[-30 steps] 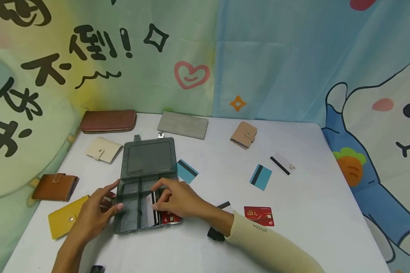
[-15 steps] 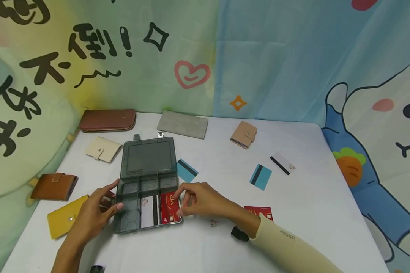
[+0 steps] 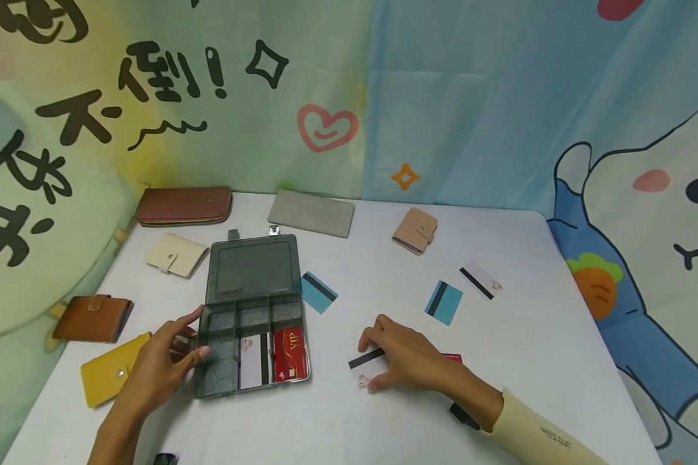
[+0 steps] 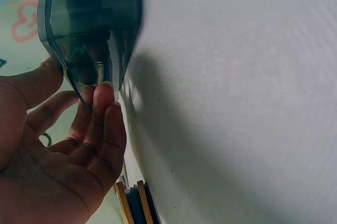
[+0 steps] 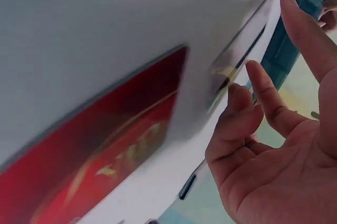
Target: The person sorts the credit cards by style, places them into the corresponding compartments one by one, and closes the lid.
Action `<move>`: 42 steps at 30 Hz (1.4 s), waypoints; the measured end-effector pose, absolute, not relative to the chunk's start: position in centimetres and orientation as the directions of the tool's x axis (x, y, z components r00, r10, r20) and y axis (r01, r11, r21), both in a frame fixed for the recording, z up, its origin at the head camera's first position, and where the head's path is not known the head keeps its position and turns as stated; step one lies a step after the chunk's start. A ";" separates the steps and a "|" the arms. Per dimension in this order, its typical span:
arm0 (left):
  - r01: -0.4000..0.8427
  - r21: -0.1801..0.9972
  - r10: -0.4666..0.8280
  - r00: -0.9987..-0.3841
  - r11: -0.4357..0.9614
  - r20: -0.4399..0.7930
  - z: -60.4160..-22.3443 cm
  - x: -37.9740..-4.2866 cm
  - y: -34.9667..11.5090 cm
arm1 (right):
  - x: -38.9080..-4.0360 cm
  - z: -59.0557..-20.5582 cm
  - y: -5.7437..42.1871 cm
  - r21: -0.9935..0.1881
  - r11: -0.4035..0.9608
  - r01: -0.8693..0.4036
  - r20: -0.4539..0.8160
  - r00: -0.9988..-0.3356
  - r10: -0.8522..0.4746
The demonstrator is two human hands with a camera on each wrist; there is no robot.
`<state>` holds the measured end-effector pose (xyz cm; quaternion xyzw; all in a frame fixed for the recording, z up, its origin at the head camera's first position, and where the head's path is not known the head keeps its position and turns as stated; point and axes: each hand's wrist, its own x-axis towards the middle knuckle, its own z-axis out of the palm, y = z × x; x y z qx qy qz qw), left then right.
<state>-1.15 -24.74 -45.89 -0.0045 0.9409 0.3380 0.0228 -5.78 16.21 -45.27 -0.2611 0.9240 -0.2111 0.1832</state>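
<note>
A grey translucent compartment box [image 3: 216, 365] stands with its lid raised. In its front compartments lie a white card with a black stripe [image 3: 250, 368] and a red VIP card [image 3: 289, 352]. My left hand [image 3: 158, 368] grips the box's left edge between thumb and fingers; the left wrist view shows the hand [image 4: 79, 145] at its corner. My right hand [image 3: 410, 355] is over another white striped card [image 3: 365, 369] on the table, partly covering it. In the right wrist view the fingers are spread and bent around this card [image 5: 242, 50], without a clear grip. A second red card [image 3: 452, 357] is mostly hidden behind the hand.
Two blue striped cards [image 3: 444, 301] and a white one [image 3: 481, 279] lie farther back. Wallets surround the box on the left and rear: yellow [image 3: 112, 371], brown [image 3: 93, 318], cream [image 3: 176, 255], dark brown [image 3: 183, 206], grey [image 3: 311, 213]. A tan wallet [image 3: 415, 230] lies back right.
My right hand has left the red card in the box's right front compartment and moved right to the white card on the table. My left hand stays at the box.
</note>
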 end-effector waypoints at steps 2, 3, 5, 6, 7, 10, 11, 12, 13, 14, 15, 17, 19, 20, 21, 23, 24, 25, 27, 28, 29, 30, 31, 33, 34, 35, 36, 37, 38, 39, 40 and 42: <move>-0.027 0.633 0.005 -0.999 0.774 -0.049 -45.9 -1.1 -24.7 | -5.7 -45.4 16.6 -0.459 0.793 -0.401 -0.214 -0.816 -0.537; -0.027 0.630 0.005 -0.999 0.776 -0.048 -45.9 -1.1 -24.7 | -5.7 -45.5 16.7 -0.451 0.798 -0.400 -0.206 -0.823 -0.529; -0.026 0.629 0.004 -0.999 0.777 -0.047 -46.0 -1.1 -24.7 | -5.7 -45.7 16.8 -0.440 0.807 -0.394 -0.195 -0.835 -0.514; -0.024 0.630 0.006 -0.999 0.776 -0.046 -46.0 -1.0 -24.7 | -5.8 -45.8 16.8 -0.437 0.809 -0.392 -0.191 -0.839 -0.510; -0.024 0.629 0.006 -0.999 0.777 -0.045 -46.0 -1.1 -24.7 | -5.8 -45.8 16.8 -0.434 0.812 -0.390 -0.188 -0.843 -0.505; -0.023 0.632 0.009 -0.999 0.774 -0.048 -46.0 -1.1 -24.7 | -6.0 -45.8 16.5 -0.438 0.811 -0.388 -0.185 -0.844 -0.503; -0.022 0.632 0.011 -0.999 0.775 -0.048 -46.0 -1.1 -24.7 | -6.0 -45.8 16.4 -0.439 0.810 -0.390 -0.185 -0.842 -0.506; -0.023 0.628 0.010 -0.999 0.778 -0.049 -46.0 -1.1 -24.7 | -6.1 -45.8 16.4 -0.443 0.806 -0.393 -0.185 -0.840 -0.511; -0.023 0.625 0.009 -0.999 0.780 -0.048 -46.0 -1.1 -24.7 | -6.1 -45.7 16.3 -0.446 0.802 -0.397 -0.185 -0.836 -0.517; -0.022 0.624 0.009 -0.999 0.781 -0.046 -46.0 -1.1 -24.7 | -6.2 -45.7 16.2 -0.450 0.795 -0.407 -0.181 -0.830 -0.528; -0.021 0.625 0.009 -0.999 0.780 -0.045 -46.0 -1.1 -24.7 | -6.2 -45.7 16.1 -0.459 0.785 -0.416 -0.176 -0.824 -0.539; -0.018 0.628 0.010 -0.999 0.778 -0.041 -45.9 -1.1 -24.6 | -6.4 -45.6 16.1 -0.483 0.759 -0.436 -0.160 -0.809 -0.566; -0.015 0.634 0.012 -0.999 0.773 -0.039 -45.8 -1.1 -24.6 | -6.7 -45.4 15.9 -0.527 0.724 -0.446 -0.137 -0.796 -0.590; -0.015 0.637 0.014 -0.999 0.771 -0.040 -45.8 -1.1 -24.6 | -6.8 -45.3 15.8 -0.555 0.701 -0.448 -0.120 -0.791 -0.600; -0.014 0.639 0.015 -0.999 0.769 -0.040 -45.8 -1.2 -24.6 | -7.0 -45.1 15.7 -0.589 0.675 -0.443 -0.104 -0.788 -0.607; -0.012 0.639 0.016 -0.999 0.769 -0.038 -45.7 -1.2 -24.6 | -7.3 -44.8 15.3 -0.656 0.627 -0.420 -0.081 -0.787 -0.612; -0.013 0.639 0.017 -0.999 0.769 -0.040 -45.7 -1.2 -24.6 | -7.4 -44.6 15.1 -0.694 0.599 -0.399 -0.073 -0.789 -0.610; -0.011 0.638 0.018 -0.999 0.770 -0.039 -45.7 -1.2 -24.6 | -7.5 -44.4 14.9 -0.730 0.568 -0.381 -0.062 -0.790 -0.610; -0.008 0.636 0.019 -0.999 0.772 -0.036 -45.8 -1.2 -24.6 | -7.7 -44.0 14.3 -0.803 0.498 -0.327 -0.058 -0.789 -0.612; -0.008 0.635 0.019 -0.999 0.772 -0.035 -45.8 -1.2 -24.6 | -7.8 -43.8 13.9 -0.837 0.462 -0.292 -0.065 -0.787 -0.613; -0.009 0.634 0.019 -0.999 0.774 -0.037 -45.8 -1.2 -24.6 | -7.8 -43.6 13.5 -0.869 0.424 -0.253 -0.072 -0.785 -0.615; -0.010 0.633 0.019 -0.999 0.774 -0.039 -45.9 -1.2 -24.6 | -7.8 -43.5 13.1 -0.896 0.386 -0.219 -0.077 -0.781 -0.620; -0.012 0.633 0.017 -0.999 0.774 -0.040 -45.9 -1.2 -24.6 | -7.7 -43.4 12.5 -0.916 0.354 -0.188 -0.082 -0.777 -0.624; -0.020 0.635 0.014 -0.999 0.772 -0.048 -45.9 -1.2 -24.6 | -7.7 -43.3 11.4 -0.943 0.308 -0.128 -0.100 -0.773 -0.626; -0.024 0.636 0.012 -0.999 0.772 -0.052 -45.8 -1.2 -24.6 | -7.6 -43.3 10.8 -0.948 0.297 -0.118 -0.101 -0.770 -0.630; -0.028 0.636 0.010 -0.998 0.771 -0.056 -45.8 -1.2 -24.6 | -7.6 -43.3 10.1 -0.950 0.291 -0.113 -0.103 -0.767 -0.634; -0.032 0.637 0.009 -0.998 0.771 -0.060 -45.8 -1.2 -24.6 | -7.5 -43.4 9.5 -0.952 0.286 -0.112 -0.102 -0.763 -0.638; -0.035 0.637 0.007 -0.998 0.770 -0.063 -45.8 -1.2 -24.6 | -7.5 -43.5 8.8 -0.953 0.281 -0.112 -0.101 -0.760 -0.642; -0.037 0.637 0.007 -0.998 0.770 -0.066 -45.8 -1.2 -24.6 | -7.4 -43.5 8.2 -0.955 0.276 -0.110 -0.100 -0.754 -0.649; -0.038 0.636 0.006 -0.998 0.771 -0.067 -45.8 -1.1 -24.6 | -7.3 -43.6 7.6 -0.957 0.268 -0.109 -0.098 -0.748 -0.656; -0.039 0.635 0.005 -0.998 0.772 -0.068 -45.8 -1.1 -24.6 | -7.2 -43.8 6.9 -0.959 0.263 -0.106 -0.099 -0.744 -0.660; -0.039 0.631 0.004 -0.998 0.775 -0.067 -45.9 -1.1 -24.5 | -7.0 -44.1 5.6 -0.963 0.253 -0.087 -0.106 -0.744 -0.660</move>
